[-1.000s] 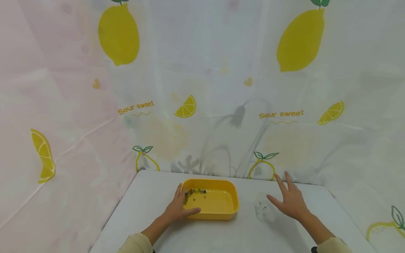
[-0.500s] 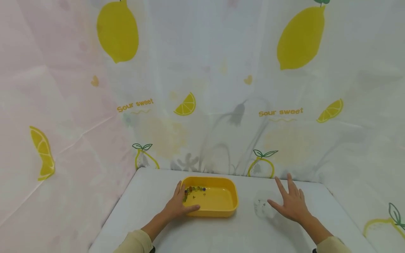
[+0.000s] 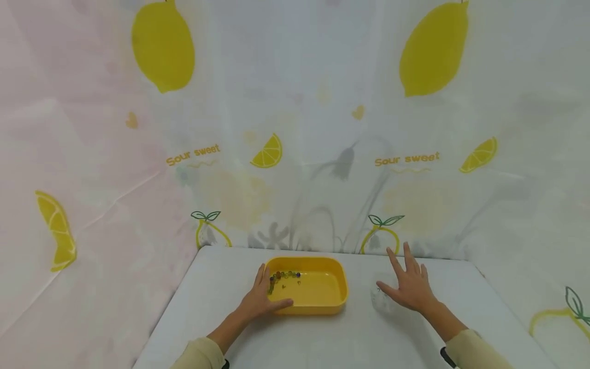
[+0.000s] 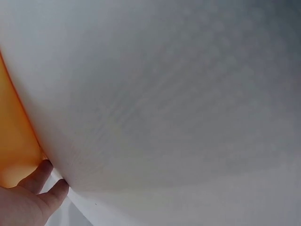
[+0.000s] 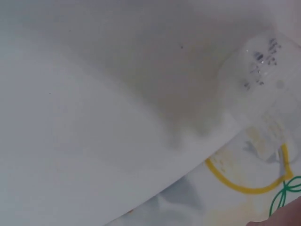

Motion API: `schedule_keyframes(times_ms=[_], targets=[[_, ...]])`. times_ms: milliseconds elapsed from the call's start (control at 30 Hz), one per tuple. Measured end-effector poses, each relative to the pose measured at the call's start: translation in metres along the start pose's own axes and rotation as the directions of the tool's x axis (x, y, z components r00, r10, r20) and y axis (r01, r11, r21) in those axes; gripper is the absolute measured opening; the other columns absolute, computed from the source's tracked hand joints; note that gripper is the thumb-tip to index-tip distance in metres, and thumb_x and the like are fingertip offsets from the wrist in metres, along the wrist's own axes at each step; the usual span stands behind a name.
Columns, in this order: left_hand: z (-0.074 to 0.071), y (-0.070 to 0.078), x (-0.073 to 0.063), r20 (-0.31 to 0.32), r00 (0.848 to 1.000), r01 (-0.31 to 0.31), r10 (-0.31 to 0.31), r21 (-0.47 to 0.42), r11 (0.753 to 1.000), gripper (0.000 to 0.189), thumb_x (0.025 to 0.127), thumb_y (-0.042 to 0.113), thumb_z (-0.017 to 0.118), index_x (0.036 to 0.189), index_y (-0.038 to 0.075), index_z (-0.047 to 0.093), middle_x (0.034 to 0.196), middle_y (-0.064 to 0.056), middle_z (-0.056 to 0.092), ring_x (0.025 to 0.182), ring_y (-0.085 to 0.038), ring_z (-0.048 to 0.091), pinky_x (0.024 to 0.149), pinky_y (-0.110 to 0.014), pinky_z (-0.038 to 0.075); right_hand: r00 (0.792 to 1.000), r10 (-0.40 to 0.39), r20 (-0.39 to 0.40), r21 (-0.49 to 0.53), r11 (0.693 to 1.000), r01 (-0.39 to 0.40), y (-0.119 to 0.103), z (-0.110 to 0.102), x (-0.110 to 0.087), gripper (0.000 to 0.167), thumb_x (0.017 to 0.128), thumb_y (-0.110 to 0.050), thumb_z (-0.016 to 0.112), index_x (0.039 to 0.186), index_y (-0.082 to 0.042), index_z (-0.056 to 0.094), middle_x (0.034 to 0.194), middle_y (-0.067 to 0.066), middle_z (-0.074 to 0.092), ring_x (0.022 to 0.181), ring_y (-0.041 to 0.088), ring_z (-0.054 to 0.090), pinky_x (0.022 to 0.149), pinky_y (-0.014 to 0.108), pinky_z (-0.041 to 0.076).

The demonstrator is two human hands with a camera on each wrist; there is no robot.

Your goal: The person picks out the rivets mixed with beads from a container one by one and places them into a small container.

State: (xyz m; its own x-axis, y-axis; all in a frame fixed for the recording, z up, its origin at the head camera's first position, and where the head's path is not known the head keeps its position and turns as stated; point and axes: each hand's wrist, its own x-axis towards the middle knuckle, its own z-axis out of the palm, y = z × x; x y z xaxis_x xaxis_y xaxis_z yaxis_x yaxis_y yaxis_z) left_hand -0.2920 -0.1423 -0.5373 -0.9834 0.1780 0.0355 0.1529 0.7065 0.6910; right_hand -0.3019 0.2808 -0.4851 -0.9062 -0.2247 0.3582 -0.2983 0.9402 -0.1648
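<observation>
A yellow rectangular tray (image 3: pixel 318 309) stands on the white table in the head view. Along its left end lies a curved row of small coloured beads (image 3: pixel 278 275); I cannot tell if they are strung. Two tiny gold-coloured pieces (image 3: pixel 283 287) lie near them. My left hand (image 3: pixel 257 300) rests against the tray's left end, thumb along the near rim. Fingertips touch the tray's side (image 4: pixel 14 127) in the left wrist view. My right hand (image 3: pixel 412 286) is spread beside and partly over a clear container (image 3: pixel 380 303), which holds small dark or shiny bits.
Beneath everything is a white table (image 3: pixel 318 343), its far edge meeting a lemon-printed curtain (image 3: pixel 295 118). The curtain also bounds the left and right sides. The tray and the clear container stand apart, with bare table between them.
My right hand has shifted left and slightly forward, so it covers more of the clear container. The left hand stays at the tray. The head view has tilted a little.
</observation>
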Motion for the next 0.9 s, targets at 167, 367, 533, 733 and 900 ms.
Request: schedule_keyframes(times_ms=[167,367,533,733,900], targets=[[0.001,0.0,0.002,0.003,1.0,-0.001,0.001,0.002,1.0,0.127,0.073,0.067,0.074,0.157,-0.003,0.009,0.166,-0.021,0.001,0.141,-0.044,0.037,0.103,-0.057,0.044,1.0,-0.028,-0.001,-0.021,0.999,0.028,-0.012,0.009,0.006,0.095,0.085,-0.056,0.067,0.159,-0.023,0.018,0.163,0.027,0.002,0.136,0.052,0.034,0.104,0.078,0.021],[0.001,0.001,0.001,0.002,1.0,0.015,-0.015,-0.003,1.0,0.126,0.074,0.063,0.076,0.157,-0.004,0.009,0.165,-0.022,0.001,0.142,-0.044,0.035,0.104,-0.058,0.042,0.997,-0.07,0.021,-0.029,0.997,0.07,-0.032,0.017,0.017,0.092,0.085,-0.06,0.065,0.157,-0.019,0.026,0.164,0.023,0.002,0.139,0.05,0.032,0.105,0.078,0.022],[0.001,0.0,-0.003,-0.003,1.0,0.027,-0.027,-0.01,1.0,0.124,0.075,0.062,0.076,0.157,-0.002,0.009,0.166,-0.02,0.0,0.142,-0.044,0.035,0.104,-0.057,0.043,0.994,-0.108,0.03,-0.016,0.994,0.108,-0.049,0.028,0.024,0.091,0.085,-0.061,0.065,0.157,-0.019,0.028,0.163,0.025,0.006,0.142,0.047,0.027,0.105,0.078,0.021],[0.0,0.001,-0.004,-0.004,1.0,0.029,-0.029,-0.016,0.999,0.124,0.074,0.064,0.076,0.157,-0.002,0.01,0.166,-0.02,0.001,0.141,-0.044,0.037,0.104,-0.058,0.042,0.987,-0.151,0.047,-0.017,0.988,0.152,-0.07,0.036,0.033,0.091,0.085,-0.065,0.062,0.157,-0.023,0.027,0.164,0.023,0.006,0.143,0.045,0.028,0.106,0.076,0.023],[0.001,-0.002,-0.003,-0.007,1.0,0.016,-0.017,-0.021,1.0,0.124,0.075,0.066,0.074,0.157,-0.001,0.01,0.166,-0.019,0.0,0.141,-0.043,0.037,0.103,-0.057,0.043,0.984,-0.16,0.073,-0.016,0.987,0.161,-0.085,0.038,0.038,0.089,0.086,-0.064,0.06,0.158,-0.024,0.025,0.165,0.021,0.002,0.145,0.044,0.026,0.108,0.075,0.021]])
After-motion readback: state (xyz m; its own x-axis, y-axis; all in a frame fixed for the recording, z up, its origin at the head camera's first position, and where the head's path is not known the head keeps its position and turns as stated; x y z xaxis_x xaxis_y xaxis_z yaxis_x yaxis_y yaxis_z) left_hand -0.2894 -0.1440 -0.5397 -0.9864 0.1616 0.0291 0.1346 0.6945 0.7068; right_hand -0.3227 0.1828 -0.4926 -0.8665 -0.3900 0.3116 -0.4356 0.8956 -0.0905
